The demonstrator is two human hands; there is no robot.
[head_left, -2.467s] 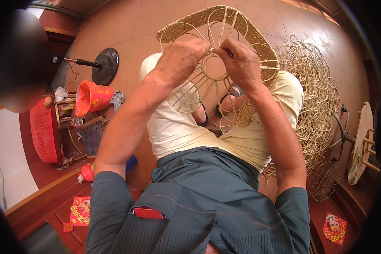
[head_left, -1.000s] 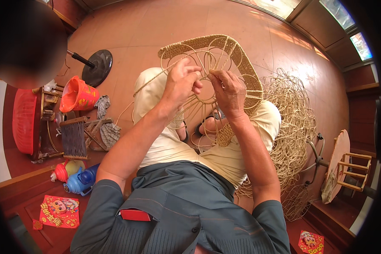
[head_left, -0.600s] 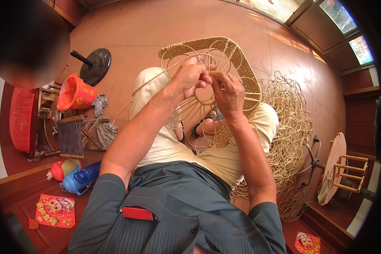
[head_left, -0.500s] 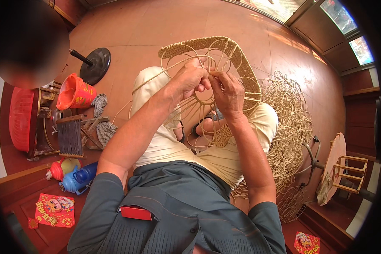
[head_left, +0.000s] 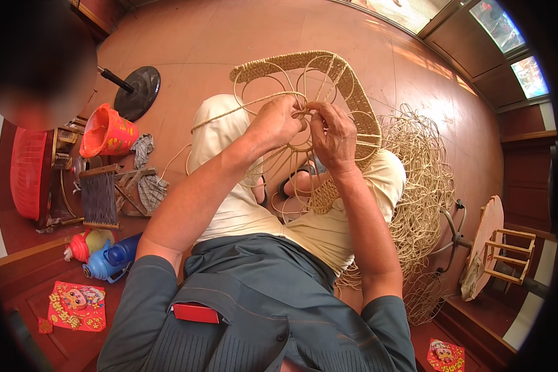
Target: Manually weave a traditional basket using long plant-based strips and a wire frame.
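Note:
A tan woven frame [head_left: 361, 102] with a thick braided rim and open loops of cord inside it rests against my knees. My left hand [head_left: 275, 126] is closed on a tan cord [head_left: 226, 113] that stretches over my left knee. Close beside it, my right hand [head_left: 333, 131] pinches cord at the inner strands, its fingertips almost meeting the left ones. Below both hands, straight strands fan out from a small round ring [head_left: 301, 144]. Just where the fingertips grip is partly hidden by the fingers.
A big tangled heap of cord [head_left: 421, 180] lies right of my right knee. At left are a red bucket [head_left: 119, 133], a folding stool [head_left: 99, 197], a blue bottle [head_left: 113, 259] and a black round stand base [head_left: 137, 93]. A round-topped stool [head_left: 482, 245] lies tipped at right.
My left hand has shifted slightly left and turned, its fingers curling more around the cord. The right hand stays nearly in place. The woven frame has barely moved.

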